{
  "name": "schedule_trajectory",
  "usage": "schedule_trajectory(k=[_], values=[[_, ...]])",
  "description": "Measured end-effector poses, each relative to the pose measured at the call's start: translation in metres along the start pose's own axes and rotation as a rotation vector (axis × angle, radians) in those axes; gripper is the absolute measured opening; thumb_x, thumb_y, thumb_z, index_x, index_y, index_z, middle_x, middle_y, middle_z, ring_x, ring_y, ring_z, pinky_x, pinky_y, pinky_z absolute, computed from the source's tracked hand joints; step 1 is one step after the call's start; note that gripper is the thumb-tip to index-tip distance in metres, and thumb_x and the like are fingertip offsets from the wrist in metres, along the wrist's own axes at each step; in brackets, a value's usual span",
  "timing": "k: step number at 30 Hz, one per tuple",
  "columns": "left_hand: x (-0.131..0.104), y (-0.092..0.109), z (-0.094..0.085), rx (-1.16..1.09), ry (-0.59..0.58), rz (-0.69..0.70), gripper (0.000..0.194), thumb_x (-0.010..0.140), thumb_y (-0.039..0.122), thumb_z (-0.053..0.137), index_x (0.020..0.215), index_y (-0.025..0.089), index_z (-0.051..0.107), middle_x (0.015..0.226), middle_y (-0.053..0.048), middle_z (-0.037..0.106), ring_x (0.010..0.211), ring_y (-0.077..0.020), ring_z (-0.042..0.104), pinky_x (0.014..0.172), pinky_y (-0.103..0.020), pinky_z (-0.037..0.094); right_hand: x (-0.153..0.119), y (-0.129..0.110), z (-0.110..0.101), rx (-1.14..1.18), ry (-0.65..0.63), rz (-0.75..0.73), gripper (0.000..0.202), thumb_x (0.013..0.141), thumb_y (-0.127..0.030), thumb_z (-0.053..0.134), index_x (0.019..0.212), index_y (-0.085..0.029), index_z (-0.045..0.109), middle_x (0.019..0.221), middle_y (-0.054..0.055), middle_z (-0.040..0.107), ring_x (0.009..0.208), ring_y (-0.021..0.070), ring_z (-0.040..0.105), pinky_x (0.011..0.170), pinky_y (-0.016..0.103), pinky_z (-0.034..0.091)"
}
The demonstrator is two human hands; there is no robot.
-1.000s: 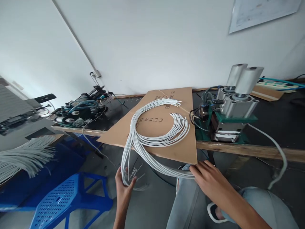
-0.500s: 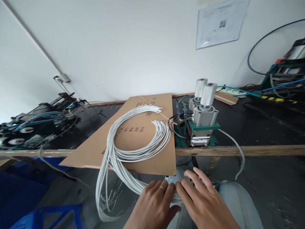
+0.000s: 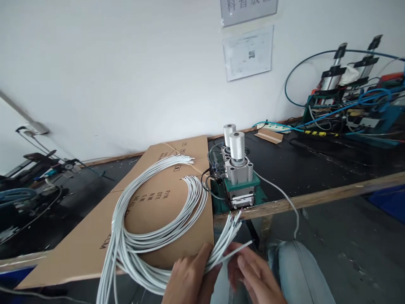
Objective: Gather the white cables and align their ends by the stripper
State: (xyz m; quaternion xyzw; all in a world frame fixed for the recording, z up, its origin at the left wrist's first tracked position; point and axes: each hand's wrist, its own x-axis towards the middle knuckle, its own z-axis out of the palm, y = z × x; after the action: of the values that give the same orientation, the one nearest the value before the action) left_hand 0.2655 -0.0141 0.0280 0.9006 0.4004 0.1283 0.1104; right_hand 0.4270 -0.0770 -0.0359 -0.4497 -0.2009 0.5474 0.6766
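A thick bundle of grey-white cables (image 3: 152, 240) loops over a flat cardboard sheet (image 3: 152, 202) on the bench and hangs off its front edge. My left hand (image 3: 186, 278) grips one end of the bundle, whose stripped tips (image 3: 232, 223) fan up toward a small pneumatic press (image 3: 237, 177). My right hand (image 3: 253, 274) sits just right of the left, fingers pinching a single cable (image 3: 236, 250) drawn out of the fan. Other cable ends (image 3: 180, 159) lie on the cardboard.
The press stands on a green base at the bench's wooden front edge (image 3: 316, 200), with a grey hose (image 3: 284, 198) drooping off it. More pneumatic machines with blue tubing (image 3: 348, 101) stand at the back right, another machine (image 3: 28, 185) at left. My knee (image 3: 294, 270) is below the bench.
The view has swung right and down. My left hand has gathered the cable ends and lifted them toward the press. My right hand went from resting flat on the cables to picking one out.
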Motion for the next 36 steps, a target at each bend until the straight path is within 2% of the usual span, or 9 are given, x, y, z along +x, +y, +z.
schedule_trajectory(k=[4, 7, 10, 13, 16, 19, 25, 30, 36], values=[[0.009, -0.001, 0.000, -0.054, -0.135, -0.012, 0.016, 0.095, 0.021, 0.048, 0.104, 0.023, 0.061, 0.083, -0.007, 0.082, 0.073, -0.0270, 0.078, 0.063, -0.031, 0.050, 0.017, -0.005, 0.014, 0.205, -0.104, 0.001, 0.052, 0.068, -0.064, 0.087, 0.088, -0.018, 0.076, 0.064, 0.001, 0.065, 0.052, 0.0151, 0.059, 0.040, 0.023, 0.047], [0.016, 0.002, 0.001, 0.041, -0.104, -0.012, 0.024, 0.095, 0.019, 0.044, 0.114, 0.018, 0.060, 0.090, -0.012, 0.082, 0.076, -0.0313, 0.079, 0.062, -0.036, 0.050, 0.018, -0.010, 0.010, 0.233, -0.154, -0.003, 0.048, 0.080, -0.059, 0.082, 0.104, -0.018, 0.076, 0.076, 0.005, 0.069, 0.068, 0.0191, 0.066, 0.050, 0.028, 0.058], [0.020, 0.007, 0.004, 0.054, -0.065, -0.013, 0.023, 0.098, 0.020, 0.044, 0.113, 0.019, 0.061, 0.084, -0.009, 0.082, 0.074, -0.0324, 0.079, 0.059, -0.037, 0.050, 0.017, -0.012, 0.005, 0.256, -0.184, -0.026, 0.042, 0.087, -0.053, 0.078, 0.111, -0.019, 0.074, 0.088, 0.006, 0.071, 0.078, 0.0199, 0.067, 0.059, 0.030, 0.062], [0.020, 0.011, 0.005, 0.057, -0.002, 0.026, 0.016, 0.100, 0.025, 0.049, 0.108, 0.022, 0.062, 0.083, -0.007, 0.081, 0.073, -0.0312, 0.080, 0.059, -0.034, 0.051, 0.020, -0.012, 0.006, 0.288, -0.146, -0.041, 0.041, 0.080, -0.049, 0.085, 0.108, -0.021, 0.076, 0.084, 0.003, 0.070, 0.068, 0.0157, 0.064, 0.053, 0.025, 0.059], [0.019, 0.014, 0.001, 0.033, 0.058, 0.071, 0.015, 0.103, 0.030, 0.049, 0.106, 0.024, 0.063, 0.078, -0.007, 0.081, 0.069, -0.0287, 0.079, 0.060, -0.031, 0.052, 0.027, -0.013, 0.011, 0.332, -0.118, -0.050, 0.035, 0.073, -0.047, 0.091, 0.093, -0.020, 0.077, 0.073, 0.000, 0.065, 0.058, 0.0122, 0.060, 0.044, 0.020, 0.054], [0.020, 0.017, -0.003, -0.071, 0.111, 0.103, 0.019, 0.105, 0.030, 0.043, 0.098, 0.026, 0.060, 0.079, -0.005, 0.080, 0.070, -0.0254, 0.078, 0.062, -0.028, 0.052, 0.030, -0.015, 0.014, 0.353, -0.110, -0.054, 0.033, 0.071, -0.045, 0.092, 0.084, -0.019, 0.077, 0.071, 0.000, 0.065, 0.059, 0.0129, 0.061, 0.043, 0.019, 0.054], [0.022, 0.020, 0.001, -0.213, 0.151, -0.103, 0.014, 0.104, 0.033, 0.044, 0.100, 0.025, 0.055, 0.063, 0.000, 0.072, 0.058, -0.0247, 0.072, 0.059, -0.030, 0.049, 0.031, -0.015, 0.013, 0.414, -0.061, -0.056, 0.036, 0.073, -0.050, 0.090, 0.082, -0.018, 0.076, 0.075, 0.001, 0.068, 0.063, 0.0128, 0.063, 0.048, 0.020, 0.056], [0.025, 0.022, 0.002, -0.246, 0.276, -0.094, 0.017, 0.105, 0.033, 0.042, 0.108, 0.024, 0.055, 0.086, -0.008, 0.076, 0.080, -0.0270, 0.075, 0.070, -0.032, 0.052, 0.031, -0.019, 0.012, 0.423, -0.047, -0.038, 0.041, 0.074, -0.057, 0.087, 0.078, -0.018, 0.074, 0.074, 0.001, 0.068, 0.056, 0.0122, 0.061, 0.038, 0.018, 0.050], [0.024, 0.027, 0.006, -0.125, 0.160, -0.134, 0.013, 0.099, 0.035, 0.057, 0.105, 0.024, 0.060, 0.084, -0.006, 0.077, 0.077, -0.0284, 0.076, 0.066, -0.032, 0.053, 0.026, -0.028, 0.018, 0.418, -0.076, -0.023, 0.039, 0.072, -0.052, 0.090, 0.084, -0.017, 0.078, 0.072, 0.001, 0.071, 0.060, 0.0116, 0.062, 0.055, 0.020, 0.055]])
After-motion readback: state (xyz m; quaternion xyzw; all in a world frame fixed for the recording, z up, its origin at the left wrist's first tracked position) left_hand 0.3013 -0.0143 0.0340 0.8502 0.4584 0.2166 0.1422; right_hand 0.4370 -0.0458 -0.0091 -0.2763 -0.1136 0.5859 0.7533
